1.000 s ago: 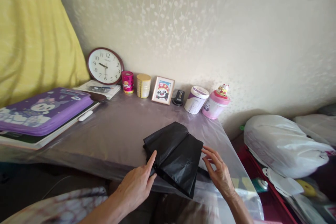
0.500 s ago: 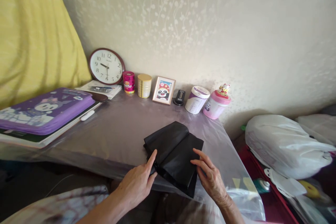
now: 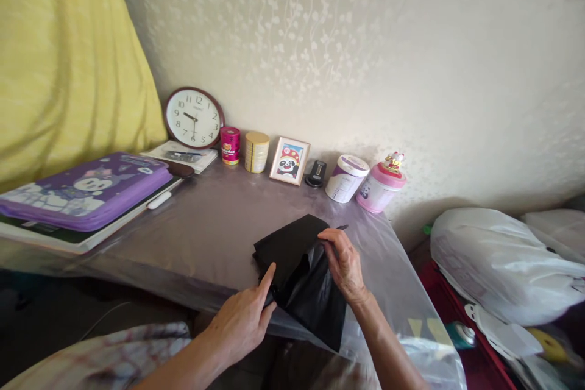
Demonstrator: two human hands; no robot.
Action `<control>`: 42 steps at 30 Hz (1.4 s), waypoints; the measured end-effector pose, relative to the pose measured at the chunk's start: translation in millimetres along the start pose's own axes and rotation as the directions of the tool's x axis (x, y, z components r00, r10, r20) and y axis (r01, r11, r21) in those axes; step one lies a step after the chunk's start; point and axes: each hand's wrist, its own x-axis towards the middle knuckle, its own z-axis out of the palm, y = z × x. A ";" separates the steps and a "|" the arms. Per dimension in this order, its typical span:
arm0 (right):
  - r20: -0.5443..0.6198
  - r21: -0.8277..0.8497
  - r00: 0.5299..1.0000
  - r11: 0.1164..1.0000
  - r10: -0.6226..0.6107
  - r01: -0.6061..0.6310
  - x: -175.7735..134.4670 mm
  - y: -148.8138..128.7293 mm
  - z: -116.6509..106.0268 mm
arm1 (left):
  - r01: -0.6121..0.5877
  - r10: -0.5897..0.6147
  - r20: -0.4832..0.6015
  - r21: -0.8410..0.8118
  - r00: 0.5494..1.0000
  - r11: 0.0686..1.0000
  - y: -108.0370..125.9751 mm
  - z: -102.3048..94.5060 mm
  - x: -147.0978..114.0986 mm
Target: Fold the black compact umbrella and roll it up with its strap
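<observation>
A folded black plastic bag [image 3: 287, 250] lies at the front edge of the table, its lower right corner hanging past the edge. My left hand [image 3: 242, 320] grips its near left side, index finger along the top and thumb underneath. With thumb and fingers my right hand [image 3: 342, 262] pinches the edge of a top layer, which is lifted and bent towards the left. Between the raised layer and the rest a gap shows, with creased, shiny folds. Part of the bag's right side is hidden behind my right hand.
The table [image 3: 205, 219] has a clear plastic cover. Along the wall stand a clock [image 3: 194, 117], a pink can [image 3: 230, 146], a yellow tin [image 3: 256, 152], a picture frame [image 3: 289, 161] and two tubs. A purple case [image 3: 86, 189] lies left; a white bag [image 3: 498, 262] sits right.
My right hand has moved up and left and now holds the bag's right layer, which has been lifted and folded back leftward. My left hand stays at the same spot.
</observation>
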 end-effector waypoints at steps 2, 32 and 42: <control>-0.006 -0.004 1.000 1.000 -0.015 0.015 10.6 0.7 11.1 | -0.007 0.007 -0.011 -0.016 1.000 1.000 -0.6 0.2 0.2; 0.488 -0.415 0.869 0.899 0.087 0.143 52.8 -1.5 73.4 | -0.081 0.106 -0.065 0.308 0.992 0.948 4.7 7.0 0.7; 0.491 -0.407 0.867 0.903 0.091 0.136 54.8 -1.6 77.1 | -0.083 0.102 -0.074 0.220 0.992 0.972 1.1 3.0 1.8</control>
